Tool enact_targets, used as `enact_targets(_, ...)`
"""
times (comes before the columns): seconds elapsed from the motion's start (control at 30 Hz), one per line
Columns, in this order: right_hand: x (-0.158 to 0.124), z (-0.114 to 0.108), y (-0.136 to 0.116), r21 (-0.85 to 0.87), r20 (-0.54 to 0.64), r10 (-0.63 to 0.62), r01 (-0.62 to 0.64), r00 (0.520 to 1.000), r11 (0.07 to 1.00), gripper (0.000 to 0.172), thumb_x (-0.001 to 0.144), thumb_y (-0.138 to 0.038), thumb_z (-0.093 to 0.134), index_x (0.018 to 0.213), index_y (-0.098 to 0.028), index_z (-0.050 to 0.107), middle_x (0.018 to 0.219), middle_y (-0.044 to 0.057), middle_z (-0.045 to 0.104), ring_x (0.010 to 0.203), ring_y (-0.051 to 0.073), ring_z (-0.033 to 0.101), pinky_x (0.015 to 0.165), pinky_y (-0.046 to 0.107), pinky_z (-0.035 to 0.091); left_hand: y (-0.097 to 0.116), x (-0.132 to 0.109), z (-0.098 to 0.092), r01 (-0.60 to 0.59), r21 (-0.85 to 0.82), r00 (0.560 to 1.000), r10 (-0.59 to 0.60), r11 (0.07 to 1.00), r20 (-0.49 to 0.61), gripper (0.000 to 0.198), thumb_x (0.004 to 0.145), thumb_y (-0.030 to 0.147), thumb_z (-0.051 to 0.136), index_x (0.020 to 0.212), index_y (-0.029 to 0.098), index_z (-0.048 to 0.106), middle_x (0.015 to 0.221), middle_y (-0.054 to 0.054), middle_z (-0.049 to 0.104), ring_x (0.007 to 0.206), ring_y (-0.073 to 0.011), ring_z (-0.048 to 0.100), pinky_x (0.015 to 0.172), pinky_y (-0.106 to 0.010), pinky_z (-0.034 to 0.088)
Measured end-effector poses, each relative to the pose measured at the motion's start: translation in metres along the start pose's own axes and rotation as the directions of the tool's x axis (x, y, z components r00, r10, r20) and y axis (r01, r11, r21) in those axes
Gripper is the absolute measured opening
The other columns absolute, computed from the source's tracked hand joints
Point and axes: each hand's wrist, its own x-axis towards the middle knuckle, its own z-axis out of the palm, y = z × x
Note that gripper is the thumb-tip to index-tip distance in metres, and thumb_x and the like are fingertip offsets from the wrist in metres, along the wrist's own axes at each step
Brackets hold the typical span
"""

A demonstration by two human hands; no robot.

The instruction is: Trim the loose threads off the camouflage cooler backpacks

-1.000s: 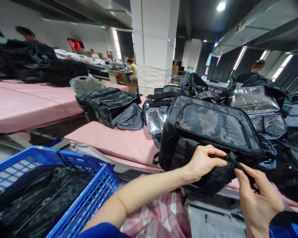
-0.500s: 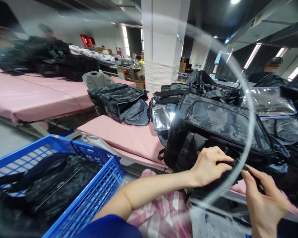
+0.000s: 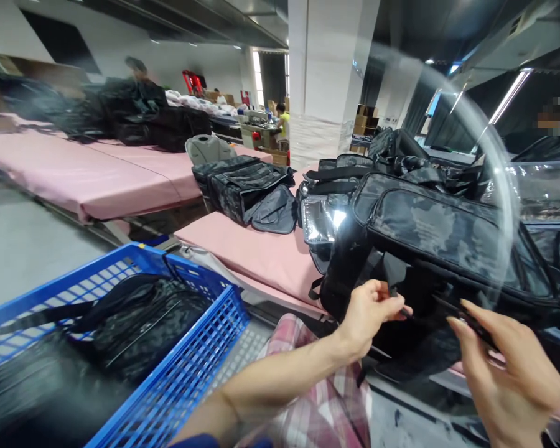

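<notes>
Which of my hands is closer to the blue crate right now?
Left. The left hand, pinching a black strap on the camouflage backpack, is right of the blue crate; the right hand is farther to the right.

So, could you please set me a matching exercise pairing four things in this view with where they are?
Things: 1 blue crate; 2 camouflage backpack; 3 grey chair; 4 left hand.
Places: A behind the pink table; B pinching a dark strap; C lower left, holding a dark bag; D on the pink table's near edge.
Pairs: 1-C; 2-D; 3-A; 4-B.
</notes>
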Motion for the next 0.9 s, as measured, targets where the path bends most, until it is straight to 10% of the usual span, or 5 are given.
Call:
enact_targets(0.13, 0.022, 0.004, -0.013, -0.056, 0.058, -0.171, 0.175, 0.983, 0.983, 0.028, 0.079, -0.016, 0.067, 0.107, -0.018, 0.063, 0.092, 0.005, 0.065, 0.079, 0.016, 0.058, 0.074, 0.029, 0.044, 0.012, 0.000, -0.005, 0.088, -0.013, 0.978, -0.084, 0.996, 0.190, 0.038, 0.057, 0.033, 0.081, 0.081, 0.007, 0.068, 0.078, -0.007, 0.066, 0.068, -0.0123, 0.062, 0.065, -0.022, 0.047)
enact_targets(0.43, 0.035, 0.013, -0.013, -0.106, 0.103, -0.342, 0.352, 0.934, 0.930, 0.032, 0.076, -0.013, 0.070, 0.107, -0.019, 0.064, 0.090, 0.003, 0.066, 0.075, 0.014, 0.058, 0.072, 0.027, 0.046, 0.016, 0.009, -0.009, 0.056, 0.015, 0.966, -0.058, 0.998, 0.252, 0.037, 0.054, 0.036, 0.082, 0.077, 0.009, 0.073, 0.069, -0.004, 0.066, 0.064, -0.0099, 0.058, 0.061, -0.019, 0.044)
enact_targets(0.9, 0.033, 0.013, -0.015, -0.079, 0.043, -0.260, 0.263, 0.965, 0.962, 0.025, 0.077, -0.013, 0.068, 0.101, -0.018, 0.063, 0.085, 0.003, 0.066, 0.072, 0.014, 0.058, 0.069, 0.027, 0.045, 0.018, 0.006, -0.011, 0.220, -0.081, 0.959, -0.200, 0.972, 0.203, 0.048, 0.041, 0.029, 0.089, 0.078, 0.010, 0.065, 0.068, 0.002, 0.058, 0.057, -0.0055, 0.054, 0.057, -0.019, 0.041)
